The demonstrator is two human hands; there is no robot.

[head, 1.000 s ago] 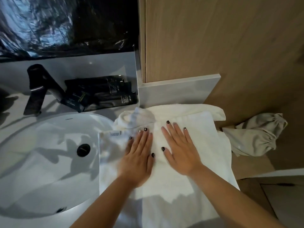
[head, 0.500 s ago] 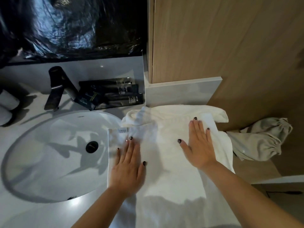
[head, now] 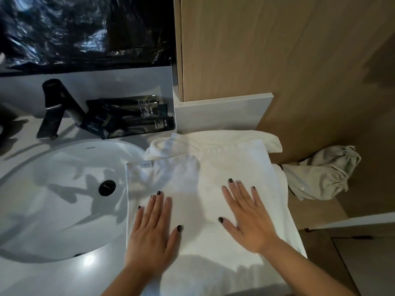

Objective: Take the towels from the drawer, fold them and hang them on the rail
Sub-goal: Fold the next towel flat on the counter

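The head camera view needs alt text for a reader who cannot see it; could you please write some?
Both hands, the left hand and the right hand, press flat on a white towel spread on a counter beside a round white sink. A black tap and dark packets sit behind the sink.

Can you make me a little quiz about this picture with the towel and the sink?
1. True or false: both hands lie flat on the white towel.
2. What sits left of the towel? A) sink B) stove C) bed
3. What colour is the tap behind the sink?

Key:
1. True: left hand and right hand press it with straight fingers.
2. A
3. Black
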